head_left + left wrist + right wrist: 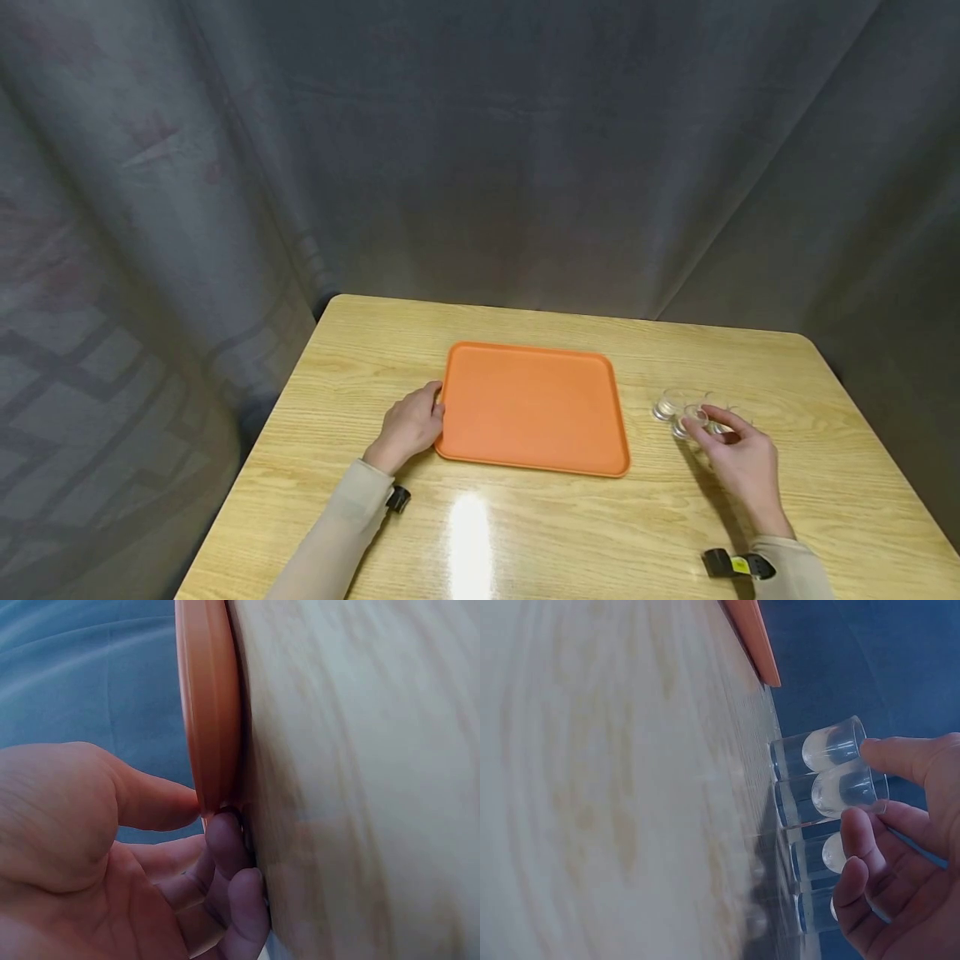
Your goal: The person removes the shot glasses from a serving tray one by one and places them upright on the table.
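Note:
An orange rectangular tray point(532, 408) lies flat on the wooden table. My left hand point(408, 425) holds its left edge; in the left wrist view the thumb point(161, 801) is at the rim, with curled fingers low against the tray's side. Right of the tray stand several small clear shot glasses point(666, 407) with thick bases, close together. My right hand point(742, 467) reaches over them, thumb and fingertips pinching the rim of one shot glass point(840, 791). That glass is upright among the others, and whether its base touches the table is unclear. Fingers partly hide the glasses behind.
The light wooden table point(570, 525) reaches back to a grey curtain point(487, 167), which hangs behind and on both sides. A bright light reflection lies on the tabletop in front of the tray. Each wrist wears a black camera strap.

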The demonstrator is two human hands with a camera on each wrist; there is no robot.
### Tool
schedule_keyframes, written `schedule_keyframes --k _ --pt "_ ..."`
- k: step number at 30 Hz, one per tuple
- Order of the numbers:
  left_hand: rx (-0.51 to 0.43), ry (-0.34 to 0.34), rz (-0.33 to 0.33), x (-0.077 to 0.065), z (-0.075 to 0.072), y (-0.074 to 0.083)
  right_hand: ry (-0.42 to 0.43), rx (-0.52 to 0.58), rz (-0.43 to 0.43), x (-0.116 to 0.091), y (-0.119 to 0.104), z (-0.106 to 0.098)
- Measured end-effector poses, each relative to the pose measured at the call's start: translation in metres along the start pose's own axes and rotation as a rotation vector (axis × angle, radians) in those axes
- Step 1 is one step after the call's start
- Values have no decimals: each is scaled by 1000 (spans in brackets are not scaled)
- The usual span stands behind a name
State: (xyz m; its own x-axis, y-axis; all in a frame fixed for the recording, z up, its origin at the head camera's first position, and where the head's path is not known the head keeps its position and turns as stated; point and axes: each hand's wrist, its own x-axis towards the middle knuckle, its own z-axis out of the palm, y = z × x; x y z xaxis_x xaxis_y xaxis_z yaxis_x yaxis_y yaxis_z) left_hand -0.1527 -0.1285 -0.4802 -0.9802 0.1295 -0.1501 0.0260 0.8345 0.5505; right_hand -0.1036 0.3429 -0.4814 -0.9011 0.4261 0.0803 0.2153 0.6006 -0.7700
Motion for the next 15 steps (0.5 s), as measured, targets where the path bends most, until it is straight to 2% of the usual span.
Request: schedule_keyframes --k 15 --pt "0 8 8 1 1 -2 -56 -62 -27 -2 -4 -6"
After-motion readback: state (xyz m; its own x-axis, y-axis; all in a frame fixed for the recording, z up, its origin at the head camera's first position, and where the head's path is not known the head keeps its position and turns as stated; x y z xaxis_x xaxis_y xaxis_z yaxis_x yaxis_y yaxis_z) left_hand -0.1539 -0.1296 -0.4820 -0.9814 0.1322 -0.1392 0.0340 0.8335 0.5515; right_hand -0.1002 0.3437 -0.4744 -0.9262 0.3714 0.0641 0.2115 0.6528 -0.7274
